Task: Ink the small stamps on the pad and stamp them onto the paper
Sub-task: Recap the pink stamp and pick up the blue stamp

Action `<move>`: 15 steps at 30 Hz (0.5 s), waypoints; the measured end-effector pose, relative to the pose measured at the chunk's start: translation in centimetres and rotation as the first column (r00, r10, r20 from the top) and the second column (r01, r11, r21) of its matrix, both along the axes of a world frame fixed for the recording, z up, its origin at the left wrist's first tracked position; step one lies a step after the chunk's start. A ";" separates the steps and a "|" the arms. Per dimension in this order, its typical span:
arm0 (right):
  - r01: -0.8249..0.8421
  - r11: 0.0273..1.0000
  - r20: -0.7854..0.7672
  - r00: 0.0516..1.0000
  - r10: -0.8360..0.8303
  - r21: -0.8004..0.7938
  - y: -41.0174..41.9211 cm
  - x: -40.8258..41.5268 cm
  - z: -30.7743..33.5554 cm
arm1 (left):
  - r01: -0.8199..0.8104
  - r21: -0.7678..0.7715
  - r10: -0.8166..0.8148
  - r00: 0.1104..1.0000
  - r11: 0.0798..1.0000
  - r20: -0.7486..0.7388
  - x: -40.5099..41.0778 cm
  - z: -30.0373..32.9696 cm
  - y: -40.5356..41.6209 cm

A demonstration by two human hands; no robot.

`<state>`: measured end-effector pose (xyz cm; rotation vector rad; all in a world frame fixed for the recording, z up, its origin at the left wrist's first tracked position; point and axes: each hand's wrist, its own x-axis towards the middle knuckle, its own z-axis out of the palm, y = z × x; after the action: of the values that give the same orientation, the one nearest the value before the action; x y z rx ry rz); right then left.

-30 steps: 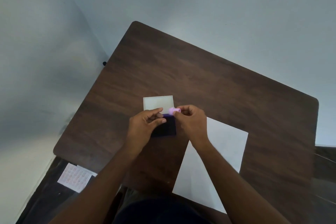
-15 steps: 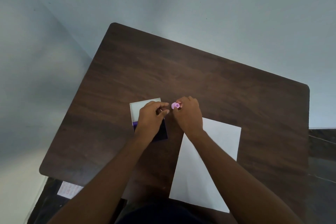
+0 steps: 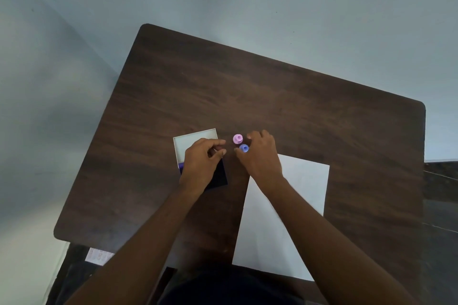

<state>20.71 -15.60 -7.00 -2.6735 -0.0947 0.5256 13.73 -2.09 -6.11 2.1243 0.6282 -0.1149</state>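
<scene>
A pink stamp (image 3: 238, 138) stands alone on the dark wooden table (image 3: 272, 96). Just below it is a blue stamp (image 3: 244, 148), pinched between the thumb and fingers of my right hand (image 3: 260, 156). My left hand (image 3: 203, 163) lies over the ink pad (image 3: 221, 173), which is dark, with a purple edge showing at its left. Its fingers are curled with thumb and forefinger close together, and I see nothing between them. The pad's white lid (image 3: 188, 141) lies open behind the hand. A blank white paper (image 3: 292, 205) lies to the right, partly under my right forearm.
The table's far half is bare wood, backed by a pale wall. A white sheet with rows of small marks (image 3: 99, 255) lies on the floor below the table's near left corner.
The pink stamp, held in my right hand before, now stands on the table by itself. A blue stamp has come into view at my right fingertips. The camera view has shifted.
</scene>
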 end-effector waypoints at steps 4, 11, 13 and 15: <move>0.016 0.999 -0.078 0.997 -0.019 -0.036 -0.3 -0.3 -0.1 | 0.006 0.011 -0.006 1.000 1.000 -0.027 -0.2 0.1 -0.3; 0.015 1.000 -0.084 0.996 -0.018 -0.026 0.2 -0.6 -0.1 | 0.065 0.045 -0.062 0.996 0.997 -0.063 -0.5 0.5 -0.7; 0.037 0.999 -0.102 0.994 -0.039 -0.022 0.3 -0.5 -0.1 | 0.098 0.058 -0.092 0.992 0.994 -0.091 -0.6 0.6 -0.8; 0.079 0.997 -0.121 0.989 -0.080 -0.013 0.2 -0.3 0.2 | 0.092 0.054 -0.086 0.992 0.994 -0.090 -0.7 0.7 -1.0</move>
<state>20.41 -15.43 -6.82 -2.6339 0.0492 0.6619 13.02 -3.05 -5.42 2.2134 0.5942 -0.2432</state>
